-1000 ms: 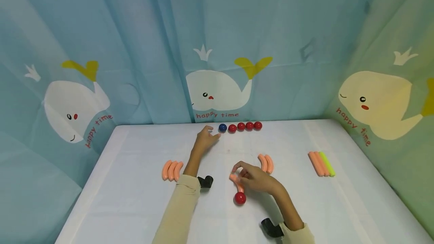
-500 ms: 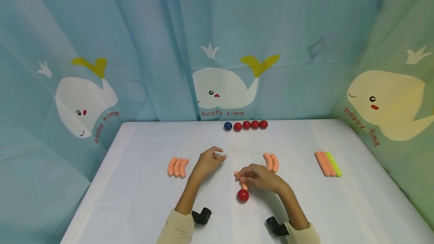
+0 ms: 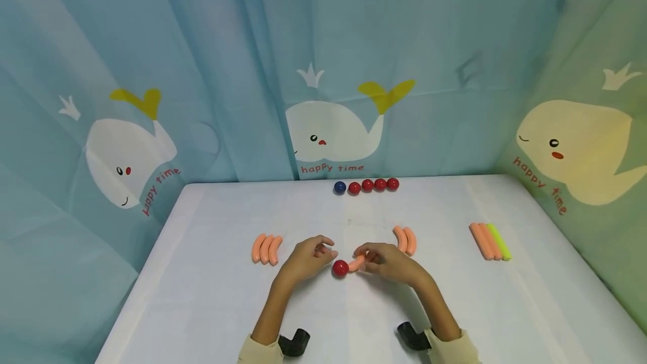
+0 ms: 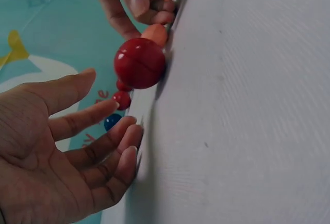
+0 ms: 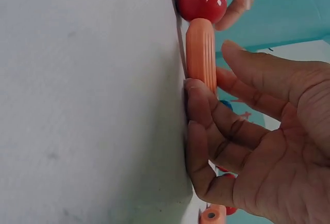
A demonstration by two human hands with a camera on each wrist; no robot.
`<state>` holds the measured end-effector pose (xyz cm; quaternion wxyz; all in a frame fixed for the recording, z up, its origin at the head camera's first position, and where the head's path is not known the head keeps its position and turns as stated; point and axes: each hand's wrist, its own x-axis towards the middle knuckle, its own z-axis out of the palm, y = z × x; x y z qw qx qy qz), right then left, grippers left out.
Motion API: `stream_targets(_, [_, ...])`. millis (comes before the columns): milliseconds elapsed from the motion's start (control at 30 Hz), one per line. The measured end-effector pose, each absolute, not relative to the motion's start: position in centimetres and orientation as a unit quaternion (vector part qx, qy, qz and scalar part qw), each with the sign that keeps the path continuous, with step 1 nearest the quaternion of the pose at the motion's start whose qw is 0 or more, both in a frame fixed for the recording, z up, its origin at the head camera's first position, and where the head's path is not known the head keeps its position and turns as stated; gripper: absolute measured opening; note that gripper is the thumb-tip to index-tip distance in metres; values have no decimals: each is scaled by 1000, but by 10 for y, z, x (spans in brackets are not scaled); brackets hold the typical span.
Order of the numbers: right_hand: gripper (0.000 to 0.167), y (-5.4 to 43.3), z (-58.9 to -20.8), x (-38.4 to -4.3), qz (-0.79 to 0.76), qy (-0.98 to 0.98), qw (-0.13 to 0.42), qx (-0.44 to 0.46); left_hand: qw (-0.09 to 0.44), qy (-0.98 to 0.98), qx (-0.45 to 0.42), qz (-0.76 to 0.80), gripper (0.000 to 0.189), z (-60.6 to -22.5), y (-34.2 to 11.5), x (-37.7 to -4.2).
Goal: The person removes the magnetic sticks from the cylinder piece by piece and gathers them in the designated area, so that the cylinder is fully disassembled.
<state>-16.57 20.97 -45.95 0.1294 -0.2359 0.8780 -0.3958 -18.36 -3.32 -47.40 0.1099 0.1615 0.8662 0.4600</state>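
An orange curved rod (image 3: pixel 356 263) lies low over the table with a large red ball (image 3: pixel 340 268) touching its left end. My right hand (image 3: pixel 391 263) holds the rod by its other end; in the right wrist view the curled fingers (image 5: pixel 198 97) lie against its grooved side. To the left of the ball is my left hand (image 3: pixel 305 260), its fingers loosely bent and holding nothing. A gap separates it from the red ball (image 4: pixel 139 63) in the left wrist view. Part of the rod is hidden behind the right fingers.
Several red balls (image 3: pixel 368 185) and a blue ball (image 3: pixel 340 187) line the table's back edge. Orange curved rods lie left (image 3: pixel 265 249) and right (image 3: pixel 401 239) of the hands. Straight orange rods (image 3: pixel 483 240) and a lime-green rod (image 3: pixel 499 241) lie far right.
My left hand has come back from the blue ball toward the red ball. The rod and its ball have swung round, so the ball now points left instead of toward me.
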Motion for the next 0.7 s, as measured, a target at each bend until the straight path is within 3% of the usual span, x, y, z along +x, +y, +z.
stream_targets(200, [27,206,-457,-164,-378,887,126,-232,112,862,185,459,33,-474,-37,-182])
stream_targets(500, [12,197,-458,-163,-339,913,3,-226,105,867,251,418,35,-474,-32,-178])
stream_targets(700, [14,191,-468,-170,-330,905,-5,-269,91,867,256,417,30,-479,-28,-178])
